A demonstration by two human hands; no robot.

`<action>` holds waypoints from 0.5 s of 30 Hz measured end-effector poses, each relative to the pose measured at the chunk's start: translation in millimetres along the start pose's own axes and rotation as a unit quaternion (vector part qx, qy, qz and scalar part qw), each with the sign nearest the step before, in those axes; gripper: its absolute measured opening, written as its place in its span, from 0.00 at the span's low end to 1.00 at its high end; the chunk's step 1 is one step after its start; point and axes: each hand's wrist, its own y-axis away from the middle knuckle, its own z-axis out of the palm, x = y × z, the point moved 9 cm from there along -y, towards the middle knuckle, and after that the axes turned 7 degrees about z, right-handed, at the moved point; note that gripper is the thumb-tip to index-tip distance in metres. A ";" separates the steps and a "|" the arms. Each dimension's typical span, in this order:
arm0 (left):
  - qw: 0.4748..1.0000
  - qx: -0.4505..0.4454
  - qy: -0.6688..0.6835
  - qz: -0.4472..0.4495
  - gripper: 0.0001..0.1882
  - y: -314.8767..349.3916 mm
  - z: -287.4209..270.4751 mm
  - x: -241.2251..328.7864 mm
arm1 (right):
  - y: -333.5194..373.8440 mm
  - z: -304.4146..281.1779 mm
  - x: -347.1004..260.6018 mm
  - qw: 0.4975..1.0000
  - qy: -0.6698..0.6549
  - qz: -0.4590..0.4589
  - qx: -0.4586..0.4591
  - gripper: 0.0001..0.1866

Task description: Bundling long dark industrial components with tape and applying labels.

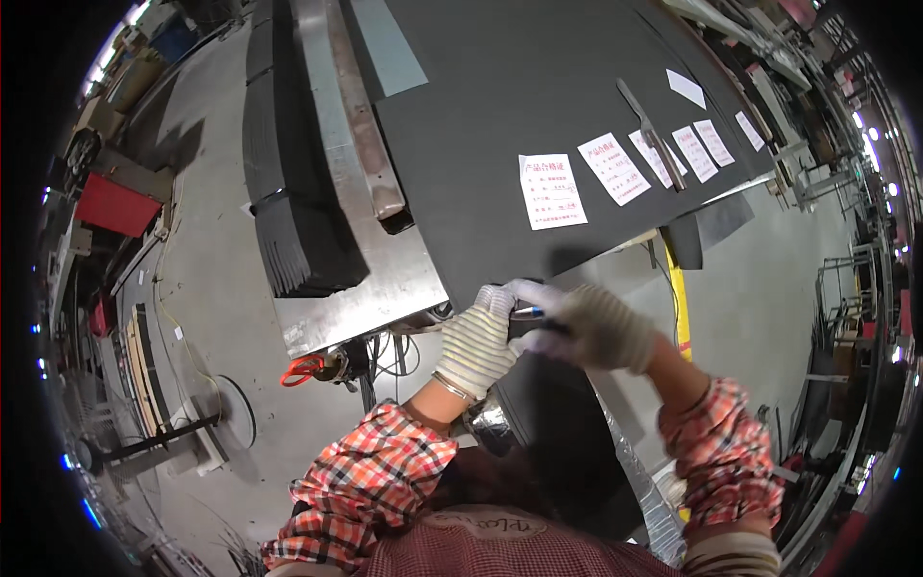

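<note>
My left hand (478, 341), in a striped knitted glove, is at the near edge of the dark work table (471, 125). Its fingers are closed, and what they hold is hidden. Close to its right, my right hand (601, 327) is gloved too and smeared by motion, so its grip is unclear. A slim blue and white object (528, 313), perhaps a pen, shows between the two hands. Below them a black sheet (567, 433) spreads down in front of me, with a shiny silver wrapped piece (490, 423) at its left.
Several printed paper slips (553, 192) lie on the table, with a long metal tool (651, 135) across some. A stack of black folded strips (298, 212) and a worn metal bar (363, 125) lie at the left. Orange cable (303, 370) hangs under the table edge.
</note>
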 end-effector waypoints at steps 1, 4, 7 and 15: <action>1.000 0.000 -0.009 -0.018 0.32 1.0 -1.4 -1.6 | 7.6 -17.8 9.3 0.993 0.108 0.032 0.044 0.21; 0.998 -0.032 -0.009 -0.045 0.38 1.2 8.3 -10.4 | 7.4 11.0 71.7 0.983 0.065 0.068 0.158 0.12; 1.000 -0.011 0.019 -0.015 0.40 -3.0 2.0 4.2 | -31.1 69.0 137.0 0.951 0.208 0.228 0.015 0.08; 0.927 0.144 0.214 -0.271 0.44 63.4 1.7 -22.2 | 31.7 64.6 75.3 0.980 -0.066 0.081 0.167 0.23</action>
